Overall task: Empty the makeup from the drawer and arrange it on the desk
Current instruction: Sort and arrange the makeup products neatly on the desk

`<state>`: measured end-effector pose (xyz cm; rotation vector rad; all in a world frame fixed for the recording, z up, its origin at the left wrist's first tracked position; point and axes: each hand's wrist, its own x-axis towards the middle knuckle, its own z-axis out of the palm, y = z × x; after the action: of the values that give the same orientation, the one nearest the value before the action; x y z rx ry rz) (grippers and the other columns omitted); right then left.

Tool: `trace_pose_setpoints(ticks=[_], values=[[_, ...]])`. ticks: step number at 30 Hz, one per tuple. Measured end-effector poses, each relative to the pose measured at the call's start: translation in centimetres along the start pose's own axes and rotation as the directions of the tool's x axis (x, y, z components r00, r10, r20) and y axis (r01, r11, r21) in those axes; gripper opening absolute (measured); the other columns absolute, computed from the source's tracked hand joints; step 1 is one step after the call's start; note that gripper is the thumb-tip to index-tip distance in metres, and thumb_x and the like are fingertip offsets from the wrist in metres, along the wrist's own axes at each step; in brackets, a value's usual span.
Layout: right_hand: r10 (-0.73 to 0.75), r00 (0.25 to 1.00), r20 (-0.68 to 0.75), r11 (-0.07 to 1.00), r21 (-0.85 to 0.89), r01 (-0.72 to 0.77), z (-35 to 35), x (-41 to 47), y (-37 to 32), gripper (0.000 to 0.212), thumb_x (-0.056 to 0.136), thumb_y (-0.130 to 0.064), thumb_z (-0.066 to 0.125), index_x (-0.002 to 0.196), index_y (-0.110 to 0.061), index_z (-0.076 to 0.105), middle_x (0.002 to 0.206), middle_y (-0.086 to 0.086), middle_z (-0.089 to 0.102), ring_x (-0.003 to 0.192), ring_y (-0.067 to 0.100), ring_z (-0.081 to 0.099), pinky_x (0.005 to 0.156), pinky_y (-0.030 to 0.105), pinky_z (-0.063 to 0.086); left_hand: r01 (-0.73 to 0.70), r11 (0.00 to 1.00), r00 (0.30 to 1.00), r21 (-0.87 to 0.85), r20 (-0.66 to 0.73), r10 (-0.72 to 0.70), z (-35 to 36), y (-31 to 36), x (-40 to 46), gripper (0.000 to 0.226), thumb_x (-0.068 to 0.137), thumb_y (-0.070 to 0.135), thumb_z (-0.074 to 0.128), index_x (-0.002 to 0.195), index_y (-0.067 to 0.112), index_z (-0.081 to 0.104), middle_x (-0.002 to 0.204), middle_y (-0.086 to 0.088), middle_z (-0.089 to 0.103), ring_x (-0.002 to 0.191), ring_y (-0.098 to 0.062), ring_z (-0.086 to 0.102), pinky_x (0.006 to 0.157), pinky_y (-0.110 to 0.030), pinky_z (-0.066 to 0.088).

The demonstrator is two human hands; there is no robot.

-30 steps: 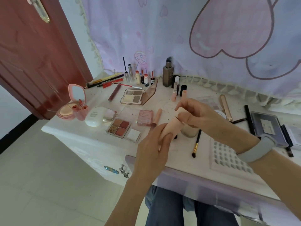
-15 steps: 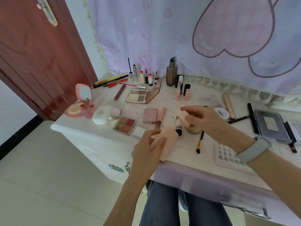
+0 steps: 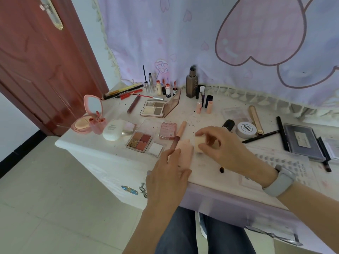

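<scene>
A peach tube lies on the white desk near its front edge. My left hand rests on the tube's near end with fairly straight fingers. Just right of the tube, my right hand pinches a small cream cap between thumb and fingers, low over the desk top. The pale purple drawer stands pulled out under the desk edge above my lap; its inside is hidden from this angle.
Makeup covers the desk: a four-colour blush palette, an open eyeshadow palette, a pink mirror compact, a brown bottle, a white jar, and a black case. A red door stands at left.
The peach tube came down from between both hands onto the desk. My right hand pulled the cream cap off and lowered it beside the tube. The view shifted left.
</scene>
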<state>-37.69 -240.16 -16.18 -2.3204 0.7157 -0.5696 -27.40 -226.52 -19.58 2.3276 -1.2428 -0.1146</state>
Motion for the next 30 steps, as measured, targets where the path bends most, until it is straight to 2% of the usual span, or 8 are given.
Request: trace_pose_setpoints(ticks=[3, 5, 9, 11, 17, 22, 26, 30], values=[[0.0, 0.999, 0.041, 0.989, -0.151, 0.007, 1.0, -1.2, -0.2, 0.02, 0.084, -0.03, 0.062, 0.102, -0.024, 0.057, 0.082, -0.014, 0.053, 0.071, 0.0, 0.046, 0.065, 0.012, 0.034, -0.101, 0.988, 0.98, 0.116, -0.159, 0.118, 0.8, -0.8, 0.4, 0.05, 0.067, 0.039, 0.078, 0.11, 0.018, 0.062, 0.109, 0.002, 0.064, 0.088, -0.021, 0.062, 0.064, -0.034, 0.05], [0.017, 0.998, 0.054, 0.981, -0.196, -0.006, 1.4, -1.9, 0.0, 0.021, 0.086, -0.032, 0.06, 0.104, -0.022, 0.056, 0.081, -0.015, 0.051, 0.064, -0.003, 0.042, 0.06, 0.011, 0.031, -0.136, 0.979, 0.953, 0.153, -0.248, 0.172, 1.7, -1.6, 0.7, 0.047, 0.062, 0.045, 0.079, 0.099, 0.018, 0.066, 0.094, 0.001, 0.068, 0.08, -0.022, 0.061, 0.061, -0.032, 0.049], [0.062, 0.998, 0.031, 0.97, -0.236, -0.053, 1.8, -2.4, 0.2, 0.026, 0.089, -0.032, 0.056, 0.111, -0.019, 0.054, 0.094, -0.008, 0.057, 0.07, 0.004, 0.046, 0.068, 0.02, 0.035, -0.188, 0.974, 0.923, 0.126, -0.315, 0.219, 2.4, -2.2, 0.7, 0.039, 0.076, 0.049, 0.05, 0.101, 0.021, 0.062, 0.103, 0.002, 0.064, 0.094, -0.018, 0.047, 0.071, -0.034, 0.044], [0.022, 1.0, -0.009, 0.951, -0.309, -0.023, 2.2, -2.4, 0.6, 0.026, 0.089, -0.03, 0.056, 0.111, -0.016, 0.058, 0.103, -0.001, 0.06, 0.082, 0.016, 0.056, 0.076, 0.028, 0.044, -0.229, 0.969, 0.917, 0.09, -0.313, 0.246, 2.6, -2.4, 0.4, 0.037, 0.078, 0.045, 0.049, 0.104, 0.021, 0.062, 0.11, 0.002, 0.063, 0.099, -0.019, 0.045, 0.076, -0.035, 0.04], [-0.182, 0.982, -0.052, 0.909, -0.389, 0.148, 2.9, -2.5, 1.8, 0.027, 0.085, -0.029, 0.048, 0.094, -0.009, 0.065, 0.086, 0.004, 0.061, 0.063, 0.022, 0.06, 0.052, 0.028, 0.048, -0.279, 0.957, 0.903, 0.079, -0.318, 0.29, 2.7, -3.3, 0.4, 0.04, 0.078, 0.044, 0.051, 0.107, 0.02, 0.066, 0.115, 0.003, 0.064, 0.105, -0.019, 0.044, 0.082, -0.033, 0.029], [-0.221, 0.972, -0.084, 0.828, -0.542, 0.141, 2.9, -1.9, 1.1, 0.033, 0.084, -0.038, 0.041, 0.085, -0.017, 0.067, 0.073, -0.003, 0.062, 0.061, 0.018, 0.062, 0.038, 0.027, 0.045, -0.278, 0.957, 0.9, 0.08, -0.328, 0.289, 3.0, -3.3, 0.9, 0.041, 0.078, 0.046, 0.051, 0.106, 0.02, 0.066, 0.115, 0.003, 0.064, 0.105, -0.019, 0.044, 0.083, -0.032, 0.028], [-0.289, 0.955, -0.066, 0.827, -0.52, 0.215, 1.7, 1.6, 0.5, 0.025, 0.088, -0.028, 0.046, 0.096, -0.017, 0.067, 0.085, 0.0, 0.062, 0.075, 0.02, 0.062, 0.049, 0.03, 0.048, -0.289, 0.954, 0.895, 0.08, -0.332, 0.299, 3.0, -3.6, 1.1, 0.039, 0.077, 0.047, 0.053, 0.104, 0.021, 0.065, 0.115, 0.004, 0.064, 0.105, -0.02, 0.044, 0.083, -0.036, 0.031], [-0.227, 0.956, 0.185, 0.768, -0.569, 0.292, 1.2, 7.1, 1.0, 0.03, 0.094, -0.017, 0.046, 0.122, -0.022, 0.056, 0.123, -0.001, 0.05, 0.115, 0.018, 0.042, 0.083, 0.03, 0.043, -0.313, 0.947, 0.885, 0.071, -0.339, 0.318, 3.0, -3.6, 1.3, 0.038, 0.075, 0.047, 0.054, 0.102, 0.022, 0.065, 0.113, 0.004, 0.065, 0.103, -0.021, 0.044, 0.082, -0.036, 0.03]])
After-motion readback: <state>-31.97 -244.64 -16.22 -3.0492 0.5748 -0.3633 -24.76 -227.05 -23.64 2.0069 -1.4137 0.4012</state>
